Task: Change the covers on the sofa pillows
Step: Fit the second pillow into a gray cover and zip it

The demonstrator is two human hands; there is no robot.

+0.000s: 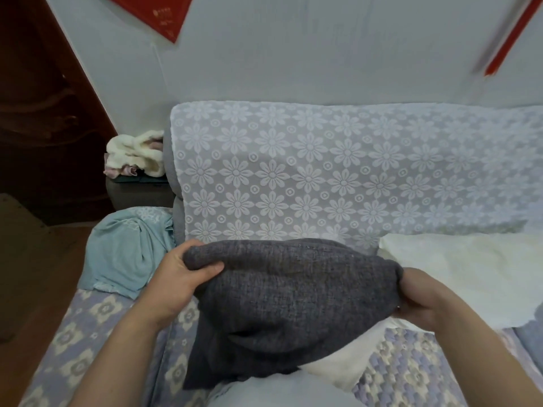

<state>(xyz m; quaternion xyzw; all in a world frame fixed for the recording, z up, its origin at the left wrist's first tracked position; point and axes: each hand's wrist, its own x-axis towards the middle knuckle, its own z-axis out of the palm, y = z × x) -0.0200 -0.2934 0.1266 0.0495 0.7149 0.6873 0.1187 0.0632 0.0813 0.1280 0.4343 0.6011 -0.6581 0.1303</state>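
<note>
Over the near sofa seat, the left hand (179, 277) and right hand (417, 301) each grip a far corner of the dark grey woven pillow cover (291, 304). Left lies crumpled pale blue cloth (123, 254); right, a fluffy cream blanket (470, 274) against the floral lace-draped backrest (338, 171).

A single head-worn camera looks forward and steeply down from above the sofa seat (97, 324), facing the flowered sofa back (338, 171) and the pale wall (323, 54) above it. It sits close: both forearms enter from the bottom edge, just below the sofa back. The wide lens bends the edges.
</note>
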